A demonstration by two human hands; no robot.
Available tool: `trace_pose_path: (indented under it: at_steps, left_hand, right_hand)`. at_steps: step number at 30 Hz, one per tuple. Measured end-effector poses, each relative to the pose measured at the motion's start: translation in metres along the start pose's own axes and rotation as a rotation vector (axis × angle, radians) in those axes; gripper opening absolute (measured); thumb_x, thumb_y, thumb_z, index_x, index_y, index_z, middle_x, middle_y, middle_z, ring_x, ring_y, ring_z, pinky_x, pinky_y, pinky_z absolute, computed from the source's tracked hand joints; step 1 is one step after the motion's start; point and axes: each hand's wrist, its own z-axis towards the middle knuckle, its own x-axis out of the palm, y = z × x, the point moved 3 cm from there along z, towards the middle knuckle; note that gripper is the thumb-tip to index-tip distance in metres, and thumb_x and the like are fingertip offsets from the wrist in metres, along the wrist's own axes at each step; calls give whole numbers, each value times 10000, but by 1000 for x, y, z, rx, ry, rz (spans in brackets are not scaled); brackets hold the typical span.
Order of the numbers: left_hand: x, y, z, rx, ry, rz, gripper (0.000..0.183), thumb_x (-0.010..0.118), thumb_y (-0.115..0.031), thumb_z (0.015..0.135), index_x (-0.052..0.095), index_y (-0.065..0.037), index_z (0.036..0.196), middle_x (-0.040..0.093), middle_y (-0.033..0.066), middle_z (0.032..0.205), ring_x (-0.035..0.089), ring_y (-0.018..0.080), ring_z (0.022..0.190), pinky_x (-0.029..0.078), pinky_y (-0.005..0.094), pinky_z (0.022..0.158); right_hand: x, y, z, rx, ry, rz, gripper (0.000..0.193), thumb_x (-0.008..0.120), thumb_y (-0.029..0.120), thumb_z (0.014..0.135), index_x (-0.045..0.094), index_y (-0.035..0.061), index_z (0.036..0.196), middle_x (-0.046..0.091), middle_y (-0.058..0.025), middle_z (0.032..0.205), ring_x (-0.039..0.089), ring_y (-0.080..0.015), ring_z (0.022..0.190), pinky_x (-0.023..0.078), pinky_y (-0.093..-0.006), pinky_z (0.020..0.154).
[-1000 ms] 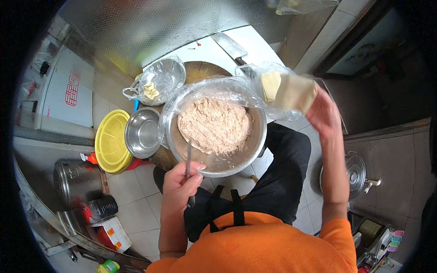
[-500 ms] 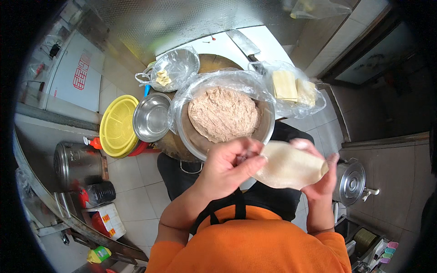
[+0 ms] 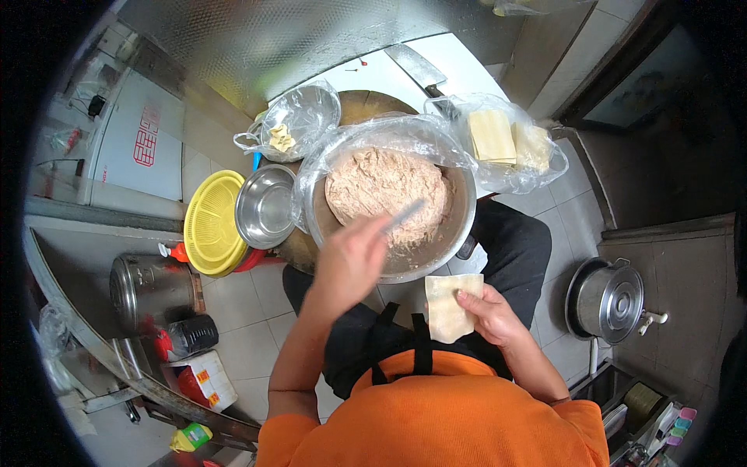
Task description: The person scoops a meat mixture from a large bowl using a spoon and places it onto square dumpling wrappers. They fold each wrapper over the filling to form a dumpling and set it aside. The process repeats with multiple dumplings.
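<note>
Your left hand [image 3: 354, 261] has left the pale dough sheet [image 3: 445, 311] and moved to the steel basin's [image 3: 469, 208] seven-o'clock side, fingers closed around a slim grey tool [image 3: 406, 211], whose blade shows over the pinkish filling [image 3: 381, 183]. Your right hand [image 3: 494, 313], at the basin's five o'clock, pinches the sheet, thumb uppermost; stacked sheets [image 3: 492, 138] lie in a clear bag [image 3: 537, 181] at two o'clock.

Cleaver [image 3: 418, 65] on white tabletop [image 3: 464, 64]; yellow basket [image 3: 208, 222] at left; lidded pot [image 3: 621, 302] at right.
</note>
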Motion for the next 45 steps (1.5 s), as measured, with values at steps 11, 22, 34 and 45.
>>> trace_pose_path:
  at_steps: [11,22,34,45]
  left_hand:
    - [-9,58,37,246,-170,878,345,591,-119,803,657,-96,1141,599,36,898,595,223,831,472,360,711]
    - [-10,6,-9,132,17,57,267,630,-9,839,694,-28,1097,618,89,826,622,248,701,485,343,631]
    - [16,-36,-46,484,-205,421,449,629,-40,791,685,-123,1228,572,48,931,545,206,762,403,340,663]
    - [16,-34,-70,345,-103,266,382,639,-18,817,699,-82,1189,608,49,903,573,205,728,408,347,630]
  right_hand:
    - [27,-2,10,-4,-112,100,449,527,236,1023,486,-62,1356,626,-221,1255,640,-317,1146,518,-411,992]
    - [25,32,-5,-237,-333,154,519,507,291,1021,430,-53,1401,556,-193,1369,581,-325,1233,473,-462,1045]
    - [43,42,9,-180,-299,341,442,478,265,1034,461,-22,1369,570,-178,1338,586,-312,1221,483,-473,1041]
    - [36,34,15,-244,-227,403,508,426,199,1037,346,-88,1448,475,-229,1447,495,-327,1329,391,-442,1141]
